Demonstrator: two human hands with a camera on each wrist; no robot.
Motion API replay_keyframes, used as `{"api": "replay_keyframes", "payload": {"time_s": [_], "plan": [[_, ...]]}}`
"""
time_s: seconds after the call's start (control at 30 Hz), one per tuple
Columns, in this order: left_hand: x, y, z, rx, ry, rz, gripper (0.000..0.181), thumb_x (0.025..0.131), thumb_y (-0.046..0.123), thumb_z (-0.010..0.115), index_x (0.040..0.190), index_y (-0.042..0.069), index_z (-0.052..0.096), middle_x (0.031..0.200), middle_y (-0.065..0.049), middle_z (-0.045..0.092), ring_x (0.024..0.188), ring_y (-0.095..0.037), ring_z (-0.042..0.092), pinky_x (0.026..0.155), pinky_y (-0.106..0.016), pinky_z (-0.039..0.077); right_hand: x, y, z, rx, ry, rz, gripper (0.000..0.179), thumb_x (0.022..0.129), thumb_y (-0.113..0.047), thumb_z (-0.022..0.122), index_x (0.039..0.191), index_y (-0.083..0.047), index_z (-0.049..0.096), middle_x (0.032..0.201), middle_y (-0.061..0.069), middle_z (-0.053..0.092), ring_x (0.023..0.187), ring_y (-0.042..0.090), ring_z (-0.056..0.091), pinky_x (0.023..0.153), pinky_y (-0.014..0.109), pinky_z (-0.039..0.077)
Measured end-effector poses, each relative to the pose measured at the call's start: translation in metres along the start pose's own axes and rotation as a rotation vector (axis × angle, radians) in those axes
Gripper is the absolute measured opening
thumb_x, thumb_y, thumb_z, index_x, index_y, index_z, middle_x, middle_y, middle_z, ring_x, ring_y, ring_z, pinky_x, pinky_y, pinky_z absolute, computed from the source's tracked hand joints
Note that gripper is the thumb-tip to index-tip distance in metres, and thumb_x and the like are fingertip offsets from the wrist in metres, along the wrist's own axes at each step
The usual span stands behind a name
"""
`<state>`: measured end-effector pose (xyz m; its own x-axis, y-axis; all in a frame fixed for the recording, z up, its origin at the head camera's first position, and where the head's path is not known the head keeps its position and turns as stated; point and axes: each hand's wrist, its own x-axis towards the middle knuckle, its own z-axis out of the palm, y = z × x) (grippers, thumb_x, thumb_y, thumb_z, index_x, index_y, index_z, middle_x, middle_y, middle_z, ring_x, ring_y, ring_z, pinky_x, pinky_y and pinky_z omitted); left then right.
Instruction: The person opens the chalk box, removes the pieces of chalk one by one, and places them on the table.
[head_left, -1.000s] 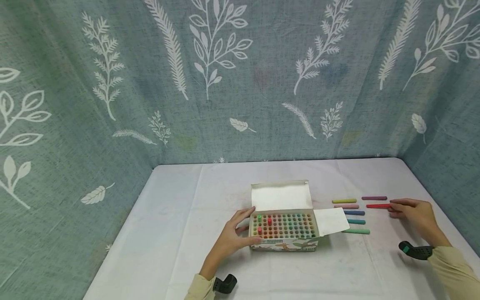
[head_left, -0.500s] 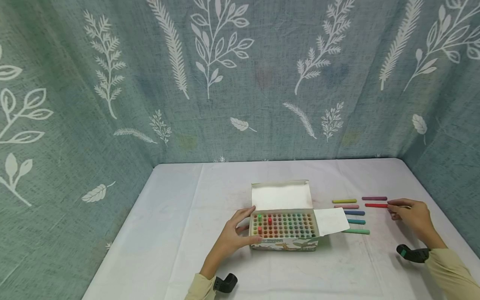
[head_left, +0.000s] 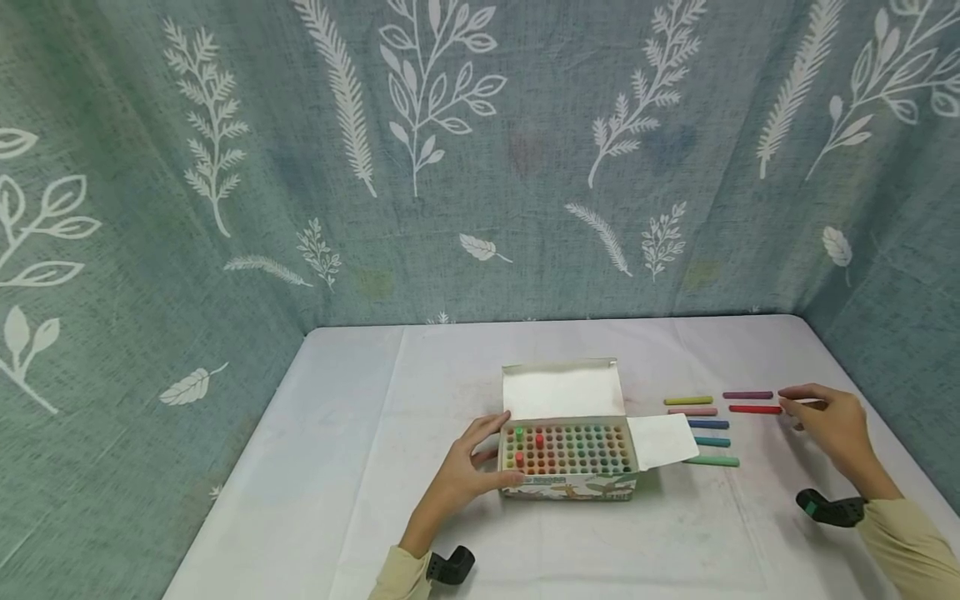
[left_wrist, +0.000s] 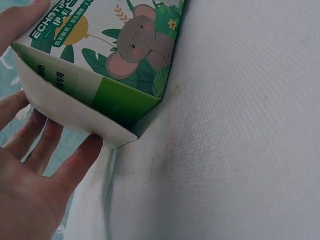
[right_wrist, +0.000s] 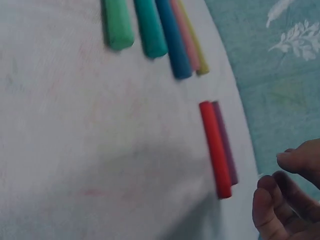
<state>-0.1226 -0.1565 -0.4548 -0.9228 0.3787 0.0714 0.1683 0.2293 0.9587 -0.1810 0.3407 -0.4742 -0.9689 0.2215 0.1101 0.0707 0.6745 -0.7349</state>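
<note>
In the head view, my left hand (head_left: 465, 471) holds the left end of an open chalk box (head_left: 566, 490), thumb at the front and fingers toward the back. The left wrist view shows its fingers against a white end flap (left_wrist: 75, 112) of the printed carton. A holed tray (head_left: 577, 450) fills the box, with a green stick and two red ones standing at its left. At the right, my right hand (head_left: 836, 425) is just beside a red chalk stick (head_left: 753, 409). Its fingers are loosely bent, hold nothing and stand apart from the chalk in the right wrist view.
A purple chalk (head_left: 747, 395) lies behind the red one. Left of them are yellow (head_left: 687, 401), pink (head_left: 692, 412), blue (head_left: 708, 425), teal (head_left: 711, 442) and green (head_left: 711, 461) sticks. The box's right flap (head_left: 663, 442) overlaps some. A leaf-patterned curtain (head_left: 525, 167) encloses the white table.
The right hand was pinching the red chalk's right end. It has let go, leaving the chalk lying in front of the purple one. The left hand and box have stayed put.
</note>
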Motion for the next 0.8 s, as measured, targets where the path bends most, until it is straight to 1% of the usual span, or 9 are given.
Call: {"api": "replay_keyframes", "payload": {"time_s": [0.2,0.3,0.4,0.57,0.7,0.8], "plan": [[0.000,0.002,0.000,-0.001,-0.003,0.003,0.083,0.078,0.013,0.079,0.147,0.011,0.034,0.146,-0.012,0.032,0.136,-0.029,0.030,0.107,-0.049,0.035,-0.004,-0.024,-0.006,-0.027,0.023,-0.096,0.030,0.094,-0.018,0.061,0.110,0.007,0.064,0.099,0.026,0.063,0.061,0.012,0.061,0.050,0.020,0.051],[0.000,0.002,0.000,-0.007,-0.003,0.009,0.083,0.078,0.013,0.079,0.147,0.010,0.034,0.147,-0.012,0.032,0.136,-0.029,0.030,0.107,-0.050,0.035,-0.008,-0.039,-0.008,-0.027,0.027,-0.150,0.028,0.093,-0.018,0.062,0.108,0.005,0.065,0.099,0.025,0.064,0.061,0.008,0.060,0.052,0.017,0.048],[-0.001,0.002,-0.001,-0.007,0.000,0.009,0.083,0.078,0.013,0.079,0.147,0.010,0.034,0.147,-0.012,0.032,0.136,-0.029,0.030,0.107,-0.050,0.034,-0.011,-0.054,-0.009,-0.033,0.030,-0.218,0.024,0.092,-0.016,0.063,0.105,0.004,0.067,0.099,0.023,0.064,0.063,0.001,0.057,0.053,0.015,0.046],[-0.001,0.002,-0.001,-0.011,-0.001,0.005,0.083,0.078,0.013,0.079,0.147,0.010,0.034,0.146,-0.012,0.032,0.136,-0.029,0.029,0.108,-0.050,0.034,-0.014,-0.076,-0.008,-0.015,0.000,-0.308,0.018,0.091,-0.012,0.064,0.102,0.002,0.068,0.098,0.021,0.065,0.071,-0.010,0.051,0.054,0.012,0.050],[-0.001,0.002,-0.001,-0.010,-0.004,0.000,0.083,0.078,0.013,0.079,0.147,0.010,0.034,0.146,-0.012,0.033,0.135,-0.029,0.030,0.108,-0.050,0.034,-0.018,-0.093,-0.009,0.001,-0.025,-0.380,0.015,0.089,-0.011,0.067,0.098,0.000,0.069,0.095,0.019,0.067,0.075,-0.012,0.050,0.055,0.012,0.050],[-0.001,0.002,-0.002,-0.010,-0.008,0.003,0.083,0.078,0.013,0.079,0.147,0.010,0.034,0.146,-0.012,0.032,0.135,-0.029,0.030,0.108,-0.049,0.034,-0.021,-0.106,-0.008,0.001,-0.032,-0.427,0.011,0.087,-0.010,0.068,0.096,-0.003,0.070,0.091,0.015,0.068,0.076,-0.011,0.052,0.059,0.009,0.049]]}}
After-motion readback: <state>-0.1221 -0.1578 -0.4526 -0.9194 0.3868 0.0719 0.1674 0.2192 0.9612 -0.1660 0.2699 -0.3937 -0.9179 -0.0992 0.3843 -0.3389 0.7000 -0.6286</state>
